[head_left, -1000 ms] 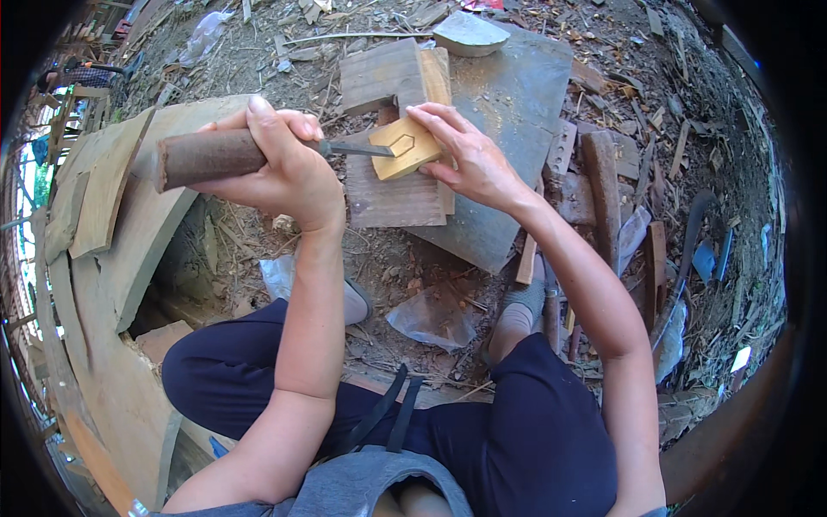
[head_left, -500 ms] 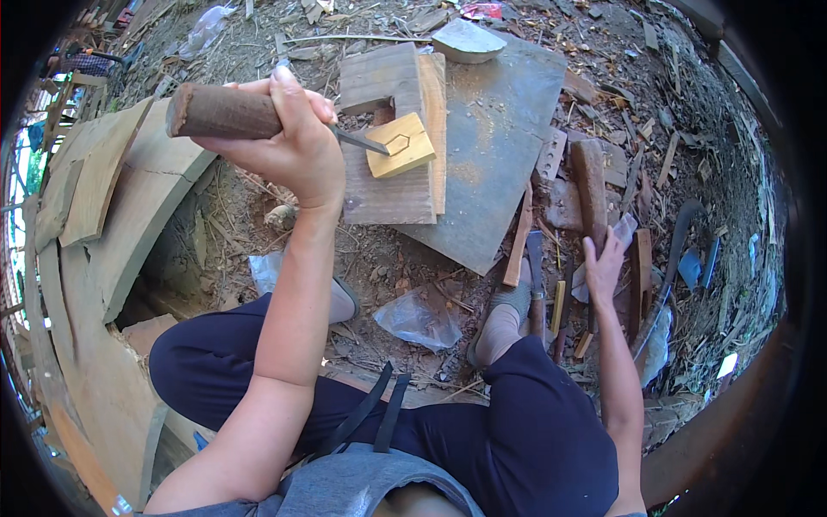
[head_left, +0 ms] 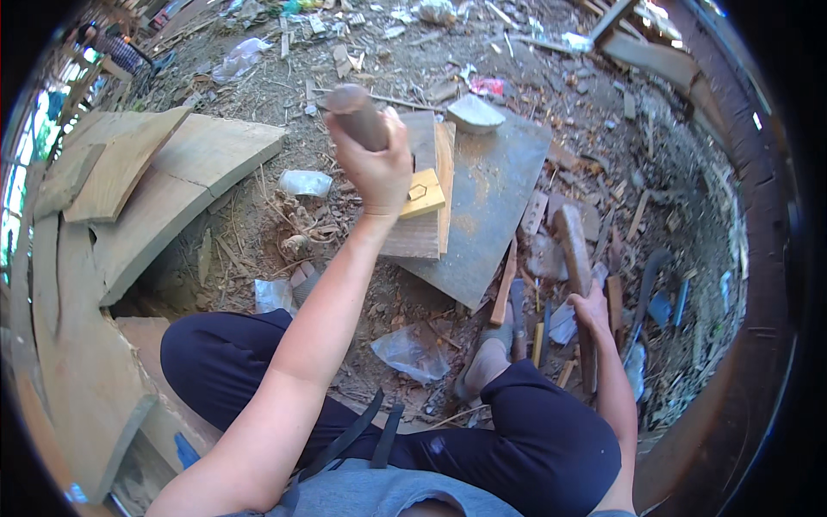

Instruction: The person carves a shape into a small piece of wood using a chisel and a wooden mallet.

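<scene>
My left hand [head_left: 379, 168] is closed around the brown wooden handle of a chisel [head_left: 357, 118], raised above the work pieces. The hand hides the chisel's blade. Just right of that hand, a small yellow wood block [head_left: 425, 193] with an angular outline cut into its top rests on a grey-brown board [head_left: 412, 245] and a lighter strip of wood [head_left: 444, 155]. Both lie partly over a flat grey slab [head_left: 500, 181]. At the right, my right hand [head_left: 591, 307] has its fingers around a long wooden mallet [head_left: 572, 246], tilted with its thick end away from me.
Large planks [head_left: 159, 194] are stacked at the left. A stone [head_left: 475, 113] sits on the slab's far edge. Clear plastic [head_left: 412, 353] lies between my feet. Several tools and wood strips, with a curved dark blade [head_left: 652, 276], lie around my right hand. Debris covers the ground.
My right hand, open beside the mallet before, has closed on it. My left hand with the chisel has moved right, its handle now pointing more upward. The head view has shifted.
</scene>
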`<state>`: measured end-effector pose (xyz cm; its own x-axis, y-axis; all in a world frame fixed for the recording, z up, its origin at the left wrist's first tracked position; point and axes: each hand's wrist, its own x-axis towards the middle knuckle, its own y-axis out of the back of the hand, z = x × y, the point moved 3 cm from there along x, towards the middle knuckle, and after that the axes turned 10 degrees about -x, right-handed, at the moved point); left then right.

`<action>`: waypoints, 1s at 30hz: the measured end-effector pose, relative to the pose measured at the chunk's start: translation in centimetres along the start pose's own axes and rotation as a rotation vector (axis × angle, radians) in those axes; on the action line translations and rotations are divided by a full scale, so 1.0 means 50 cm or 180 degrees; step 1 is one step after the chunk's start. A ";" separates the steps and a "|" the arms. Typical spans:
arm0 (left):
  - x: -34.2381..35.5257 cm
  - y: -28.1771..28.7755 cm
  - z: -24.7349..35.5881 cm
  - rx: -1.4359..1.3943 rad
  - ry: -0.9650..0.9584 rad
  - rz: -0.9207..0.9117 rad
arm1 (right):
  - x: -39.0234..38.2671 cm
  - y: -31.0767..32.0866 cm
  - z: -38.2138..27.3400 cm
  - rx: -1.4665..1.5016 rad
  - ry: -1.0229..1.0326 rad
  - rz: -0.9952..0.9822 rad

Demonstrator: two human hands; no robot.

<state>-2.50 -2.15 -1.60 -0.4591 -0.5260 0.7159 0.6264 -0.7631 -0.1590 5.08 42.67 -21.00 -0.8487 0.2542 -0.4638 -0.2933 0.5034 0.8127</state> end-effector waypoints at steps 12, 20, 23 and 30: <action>0.004 -0.021 0.028 0.0351 0.0184 -0.0048 | -0.480 0.476 -0.682 0.0868 0.3675 0.1673; -0.001 0.011 -0.004 -0.0013 0.0175 0.0113 | -0.424 0.343 -0.725 -0.0886 0.2787 -0.0294; -0.004 0.028 -0.028 -0.0231 0.0548 0.0077 | -0.463 0.387 -0.756 -0.1224 0.3286 0.0360; 0.012 0.007 0.017 0.0061 0.0226 0.0077 | -0.567 0.449 -0.812 -0.0414 0.3817 0.1696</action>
<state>-2.02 -2.42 -0.66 -0.4868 -0.5701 0.6618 0.6496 -0.7428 -0.1621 4.69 13.25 24.73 -0.7138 -0.5235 0.4653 0.2133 0.4704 0.8563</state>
